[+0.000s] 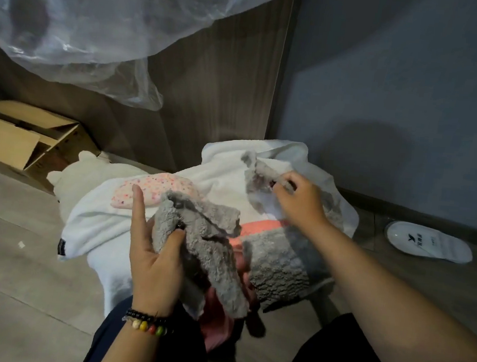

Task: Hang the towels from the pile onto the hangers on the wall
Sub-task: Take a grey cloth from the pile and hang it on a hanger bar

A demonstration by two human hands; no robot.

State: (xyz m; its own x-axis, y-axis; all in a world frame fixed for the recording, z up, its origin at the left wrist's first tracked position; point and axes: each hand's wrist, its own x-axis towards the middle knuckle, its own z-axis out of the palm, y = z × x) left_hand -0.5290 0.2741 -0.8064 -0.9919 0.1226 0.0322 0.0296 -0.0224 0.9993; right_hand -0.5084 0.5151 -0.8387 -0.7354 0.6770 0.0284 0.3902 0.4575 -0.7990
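Observation:
A pile of towels lies low in front of me: a large white towel [98, 220] underneath, a pink speckled cloth [159, 187] on it, and a grey fluffy towel with a pink stripe [276, 259]. My left hand [156, 254] grips a bunched grey fluffy towel [212, 236] that hangs down over my lap. My right hand [299, 200] pinches another grey fluffy piece [258, 176] above the white towel. Whether the two grey pieces are one towel I cannot tell. No hangers are in view.
A grey wall [397, 93] and a wood panel [224, 93] stand behind the pile. Clear plastic sheeting [86, 23] hangs at upper left. An open cardboard box [19, 135] sits on the floor at left, a white slipper [428, 240] at right. My knees show at the bottom.

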